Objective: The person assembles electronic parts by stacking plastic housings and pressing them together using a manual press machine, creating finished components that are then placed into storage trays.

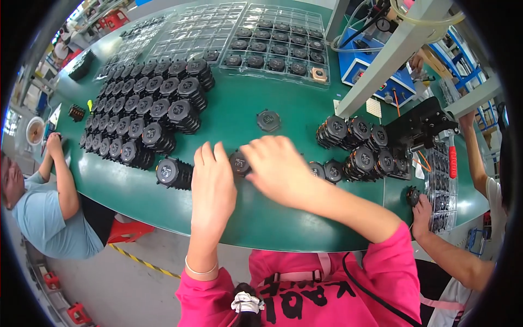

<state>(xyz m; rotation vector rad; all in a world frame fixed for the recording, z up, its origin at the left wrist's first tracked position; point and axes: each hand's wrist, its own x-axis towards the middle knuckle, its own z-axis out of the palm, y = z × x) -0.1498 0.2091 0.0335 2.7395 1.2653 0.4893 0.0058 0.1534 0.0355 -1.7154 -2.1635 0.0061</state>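
Dark round plastic casing lies on smooth green tabletop. Right hand blurred at its right edge, can't tell grip; left hand just left, fingers bent, grip unclear. Leftward bump could topple stacked round black plastic casings farther left.

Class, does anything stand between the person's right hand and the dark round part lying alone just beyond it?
Nothing visible does: only green tabletop shows between the right hand and the dark round part.

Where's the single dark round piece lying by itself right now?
In the head view, the dark piece lies upper centre on the green table, between the right hand and the clear tray of pieces.
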